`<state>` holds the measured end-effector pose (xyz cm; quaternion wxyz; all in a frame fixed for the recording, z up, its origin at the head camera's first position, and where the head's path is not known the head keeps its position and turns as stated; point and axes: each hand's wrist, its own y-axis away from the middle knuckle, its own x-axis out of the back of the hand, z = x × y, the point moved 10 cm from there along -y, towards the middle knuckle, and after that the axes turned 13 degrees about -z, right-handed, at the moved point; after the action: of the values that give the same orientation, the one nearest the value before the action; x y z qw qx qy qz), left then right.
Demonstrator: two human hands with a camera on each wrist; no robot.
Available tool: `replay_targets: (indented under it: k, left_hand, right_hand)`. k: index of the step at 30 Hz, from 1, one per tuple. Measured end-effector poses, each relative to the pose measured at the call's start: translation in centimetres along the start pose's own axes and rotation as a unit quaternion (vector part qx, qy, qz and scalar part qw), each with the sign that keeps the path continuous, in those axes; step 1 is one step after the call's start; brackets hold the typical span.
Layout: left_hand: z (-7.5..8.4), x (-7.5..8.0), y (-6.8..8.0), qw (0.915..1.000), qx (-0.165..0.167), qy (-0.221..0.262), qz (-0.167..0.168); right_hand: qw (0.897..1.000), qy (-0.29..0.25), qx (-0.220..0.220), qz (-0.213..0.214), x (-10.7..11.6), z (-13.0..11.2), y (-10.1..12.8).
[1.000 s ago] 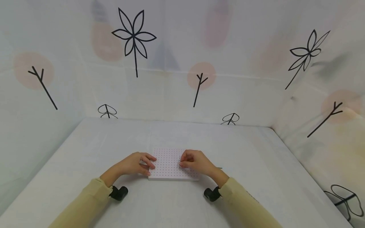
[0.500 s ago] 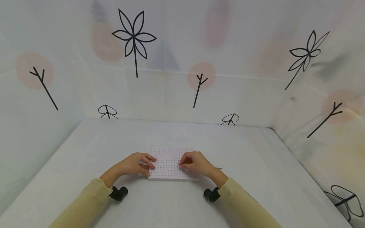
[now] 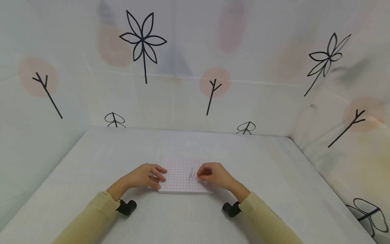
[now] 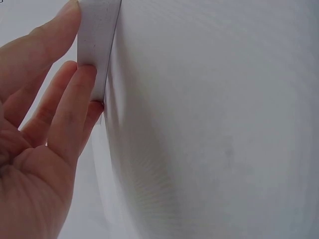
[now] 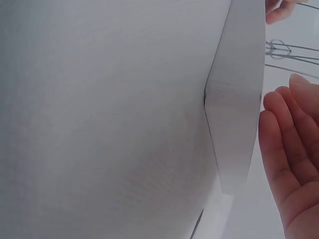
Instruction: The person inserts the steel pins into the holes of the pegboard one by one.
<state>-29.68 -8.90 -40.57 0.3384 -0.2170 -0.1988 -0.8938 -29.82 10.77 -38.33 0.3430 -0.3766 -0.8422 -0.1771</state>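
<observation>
A white board (image 3: 175, 173) with a grid of small dots lies on the table. Several thin metal pins (image 3: 192, 174) stand up from it right of its middle, some tilted; they also rise at the right edge of the right wrist view as dark rods (image 5: 294, 59). My left hand (image 3: 141, 175) rests its spread fingers against the board's left side. Over the board's right part is my right hand (image 3: 214, 174), fingers loosely bent and just to the right of the pins. In the right wrist view nothing shows between its thumb and fingertips.
A thin pointed metal tip (image 5: 198, 221) lies on the table right of the board, mostly out of frame. The white table (image 3: 122, 145) is backed by a printed cloth (image 3: 176, 98). A black wrist camera (image 3: 231, 209) sits at each cuff.
My right hand has drawn back to the right from the pins, so another pin now shows beside the others. The left hand and the board have stayed in place.
</observation>
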Motion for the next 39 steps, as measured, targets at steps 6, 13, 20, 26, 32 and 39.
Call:
replay_targets:
  k: [6, 13, 20, 26, 32, 39]
  left_hand:
    - [-0.1, 0.0, 0.0, 1.0000, 0.000, 0.000, 0.001]
    - [-0.2, 0.0, -0.1, 1.0000, 0.003, -0.005, 0.003]
    - [0.1, -0.2, -0.1, 1.0000, -0.007, -0.004, -0.002]
    - [0.2, -0.2, 0.0, 1.0000, -0.004, -0.006, -0.002]
    - [-0.1, 0.0, 0.0, 1.0000, 0.002, -0.004, 0.003]
    - [-0.2, 0.0, -0.1, 1.0000, -0.002, -0.008, 0.002]
  right_hand:
    - [1.000, -0.001, 0.001, 0.009, 0.4, 0.1, 0.6]
    - [1.000, -0.011, 0.003, 0.015, 0.8, 0.8, 1.3]
    - [1.000, -0.016, 0.003, 0.013, 1.0, 1.4, 1.8]
    - [1.000, -0.018, 0.010, 0.014, 1.3, 1.4, 2.4]
    - [1.000, -0.009, 0.000, 0.022, 1.8, 2.0, 3.0]
    - [0.999, -0.006, -0.014, 0.029, 2.3, 2.8, 4.0]
